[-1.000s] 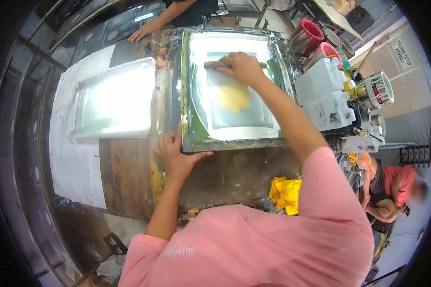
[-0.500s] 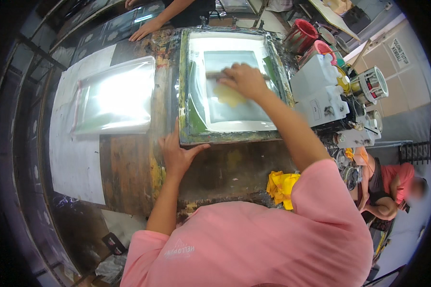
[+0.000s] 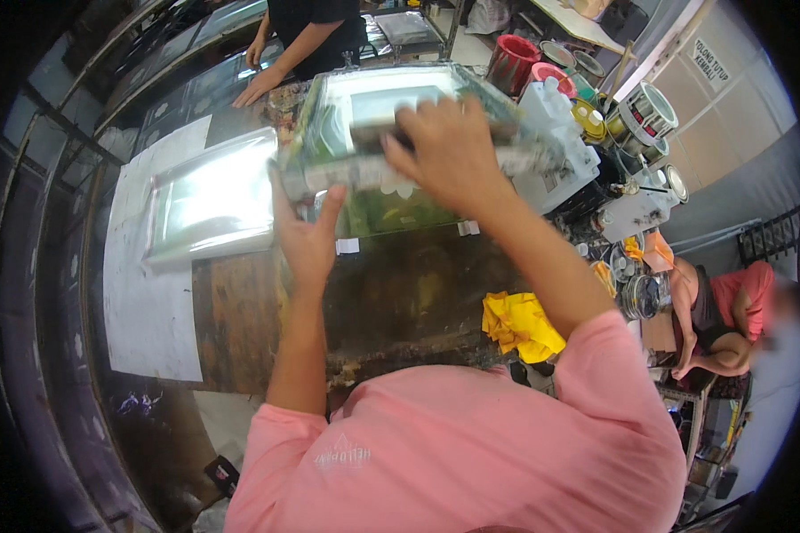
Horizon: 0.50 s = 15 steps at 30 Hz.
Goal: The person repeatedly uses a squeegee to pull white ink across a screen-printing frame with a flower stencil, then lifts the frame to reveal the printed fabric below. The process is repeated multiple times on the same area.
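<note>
A screen-printing frame (image 3: pixel 526 160) is tilted up at its near side over the worktable, its pale mesh facing up. My left hand (image 3: pixel 308 238) holds the frame's near left corner, thumb on the near side; some fingers are hidden or blurred. My right hand (image 3: pixel 458 153) is closed around a squeegee (image 3: pixel 375 136) above the frame's near part. Under the raised frame lies a green surface (image 3: pixel 378 213) with pale flower-like shapes. Two small white tabs (image 3: pixel 348 246) show at its near edge. Left of the frame rests a stack of shiny clear plastic sheets (image 3: pixel 213 195).
A crumpled yellow cloth (image 3: pixel 522 325) lies on the dark worktable (image 3: pixel 400 302). Paint tubs (image 3: pixel 513 64) and white plastic jugs (image 3: pixel 560 133) crowd the right. Another person's hand (image 3: pixel 260 87) rests at the table's far left edge. Someone in pink (image 3: pixel 745 298) sits at right.
The frame's near side has risen off the table, with my left hand at its corner. My right hand has drawn the squeegee toward the near side. The green surface beneath has come into view.
</note>
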### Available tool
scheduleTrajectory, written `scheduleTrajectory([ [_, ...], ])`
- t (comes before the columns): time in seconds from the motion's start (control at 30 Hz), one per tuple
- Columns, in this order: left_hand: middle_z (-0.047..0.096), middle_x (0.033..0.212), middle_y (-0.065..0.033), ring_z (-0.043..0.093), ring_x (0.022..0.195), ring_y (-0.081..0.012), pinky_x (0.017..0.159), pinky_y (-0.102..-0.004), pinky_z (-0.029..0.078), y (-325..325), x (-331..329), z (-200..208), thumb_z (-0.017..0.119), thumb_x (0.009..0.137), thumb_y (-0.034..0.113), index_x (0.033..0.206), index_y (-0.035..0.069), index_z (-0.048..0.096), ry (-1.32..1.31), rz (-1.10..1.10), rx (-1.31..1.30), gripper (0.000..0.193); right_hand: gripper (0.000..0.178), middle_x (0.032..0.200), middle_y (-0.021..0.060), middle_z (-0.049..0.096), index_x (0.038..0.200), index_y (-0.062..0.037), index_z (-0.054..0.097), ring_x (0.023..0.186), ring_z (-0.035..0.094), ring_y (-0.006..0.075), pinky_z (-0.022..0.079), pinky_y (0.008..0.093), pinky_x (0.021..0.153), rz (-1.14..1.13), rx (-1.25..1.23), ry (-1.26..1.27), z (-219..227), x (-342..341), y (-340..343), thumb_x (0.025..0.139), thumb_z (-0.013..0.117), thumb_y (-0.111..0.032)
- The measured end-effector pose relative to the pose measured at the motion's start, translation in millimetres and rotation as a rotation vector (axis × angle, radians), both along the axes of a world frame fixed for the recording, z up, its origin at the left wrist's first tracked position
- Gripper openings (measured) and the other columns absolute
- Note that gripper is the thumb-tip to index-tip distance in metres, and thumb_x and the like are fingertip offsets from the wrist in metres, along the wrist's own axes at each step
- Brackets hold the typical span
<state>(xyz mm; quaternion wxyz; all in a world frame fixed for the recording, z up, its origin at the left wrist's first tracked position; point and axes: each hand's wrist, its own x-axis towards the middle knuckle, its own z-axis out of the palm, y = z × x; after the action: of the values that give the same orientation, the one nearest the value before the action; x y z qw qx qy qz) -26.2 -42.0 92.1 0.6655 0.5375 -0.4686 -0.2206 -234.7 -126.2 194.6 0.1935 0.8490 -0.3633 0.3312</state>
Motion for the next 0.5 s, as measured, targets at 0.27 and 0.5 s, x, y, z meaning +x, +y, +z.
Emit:
scheduleTrajectory([
  [0.27, 0.030, 0.167, -0.0335, 0.023, 0.158, -0.0479, 0.122, -0.0747, 0.006, 24, -4, -45, 0.051, 0.092, 0.085, 0.167, 0.002, 0.031, -1.160, 0.060, 0.604, 0.113, 0.051, 0.078, 0.0212, 0.073, 0.083, -0.0008, 0.075, 0.081, 0.073, 0.0383, 0.050, 0.0532, 0.080, 0.041, 0.074, -0.042, 90, 13, -73, 0.095, 0.062, -0.049],
  [0.5, 0.044, 0.165, -0.0222, 0.031, 0.158, -0.0412, 0.125, -0.0710, 0.000, 6, -9, -47, 0.060, 0.101, 0.062, 0.156, -0.006, 0.045, -0.875, -0.057, 0.470, 0.089, 0.052, 0.080, 0.0220, 0.074, 0.082, -0.0003, 0.076, 0.081, 0.073, 0.0402, 0.052, 0.0531, 0.082, -0.010, 0.142, -0.081, 122, 22, -98, 0.094, 0.057, -0.047],
])
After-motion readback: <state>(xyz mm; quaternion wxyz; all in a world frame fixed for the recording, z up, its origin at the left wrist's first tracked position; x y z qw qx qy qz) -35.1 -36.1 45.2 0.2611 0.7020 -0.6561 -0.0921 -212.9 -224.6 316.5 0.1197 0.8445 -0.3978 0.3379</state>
